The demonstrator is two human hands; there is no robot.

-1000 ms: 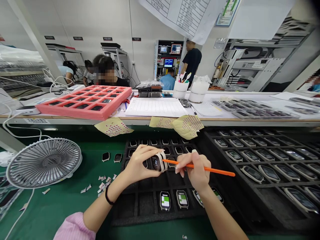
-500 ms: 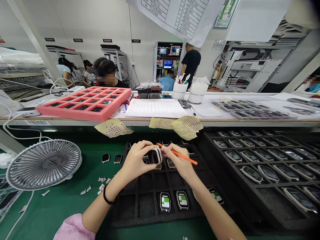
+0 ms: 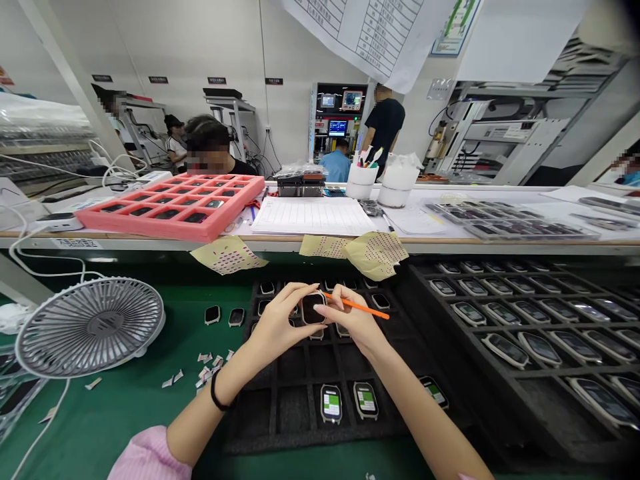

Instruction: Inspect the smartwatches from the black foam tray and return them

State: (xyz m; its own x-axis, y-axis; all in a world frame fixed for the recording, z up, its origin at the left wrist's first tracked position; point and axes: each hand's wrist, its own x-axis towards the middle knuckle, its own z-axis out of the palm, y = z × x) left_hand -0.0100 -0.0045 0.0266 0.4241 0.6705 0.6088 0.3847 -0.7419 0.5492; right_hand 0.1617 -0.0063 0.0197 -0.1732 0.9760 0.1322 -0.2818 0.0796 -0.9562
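Observation:
My left hand [image 3: 284, 316] grips a smartwatch case [image 3: 313, 309] by its edges, with the dark screen facing me. On that screen rests the thumb of my right hand [image 3: 349, 316], whose curled fingers also hold a thin orange stick [image 3: 367, 307] that points out to the right. Both hands are above a black foam tray [image 3: 295, 410]. Under them, several watch cases in the tray's far rows are partly hidden. In its near row, a watch [image 3: 331, 404] and a second watch [image 3: 365, 400] show lit green and white screens; another [image 3: 434, 392] is partly behind my right forearm.
A grey fan [image 3: 90, 327] stands at left on the green mat, near scattered paper scraps [image 3: 213, 370] and two watch cases [image 3: 213, 315]. At right lies a larger black tray [image 3: 543, 393] of watches. A shelf behind carries a pink foam tray [image 3: 200, 230] and paper sheets [image 3: 310, 217].
The watch case has turned so its screen faces me more squarely. My right thumb has come onto the screen, and the orange stick has shifted slightly up and left within my right hand.

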